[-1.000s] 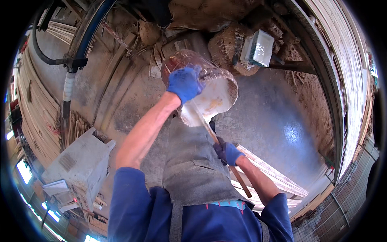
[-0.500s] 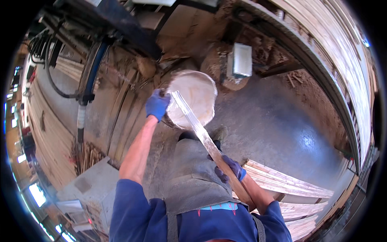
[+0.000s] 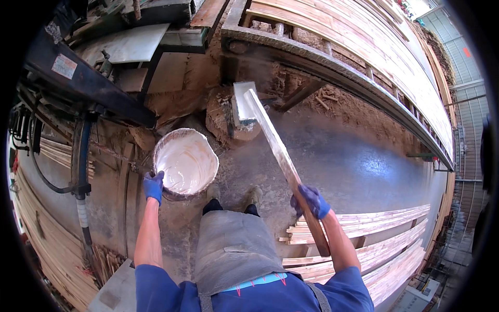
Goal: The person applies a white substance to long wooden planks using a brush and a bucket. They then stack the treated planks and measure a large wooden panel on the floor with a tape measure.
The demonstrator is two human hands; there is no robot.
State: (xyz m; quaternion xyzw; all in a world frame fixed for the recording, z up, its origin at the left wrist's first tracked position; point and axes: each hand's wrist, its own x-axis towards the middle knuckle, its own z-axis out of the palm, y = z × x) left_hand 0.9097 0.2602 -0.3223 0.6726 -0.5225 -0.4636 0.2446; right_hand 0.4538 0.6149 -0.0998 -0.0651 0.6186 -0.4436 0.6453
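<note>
My left hand (image 3: 153,186), in a blue and dark work glove, is closed on the left rim of a round bucket (image 3: 213,158). Thick white paste (image 3: 179,162) coats its inside, and the bucket tilts toward me. In my gloved right hand (image 3: 312,202) is a long wooden stick (image 3: 282,158), gripped near its lower end. White paste covers the stick's far half. Its tip overlaps a white rectangular container (image 3: 240,93); whether they touch I cannot tell. That container rests on a dusty brown block (image 3: 220,122).
A long metal frame bearing boards (image 3: 332,26) crosses the far right. Stacked planks (image 3: 358,226) lie at right, more boards (image 3: 44,234) at left. Machinery with a dark beam (image 3: 88,78) and hose stands at far left. My shoes (image 3: 254,195) are on the concrete floor.
The stick's tip has left the bucket and now lies over the rectangular container. My left hand and the bucket have moved left and nearer. The whole view has also shifted.
</note>
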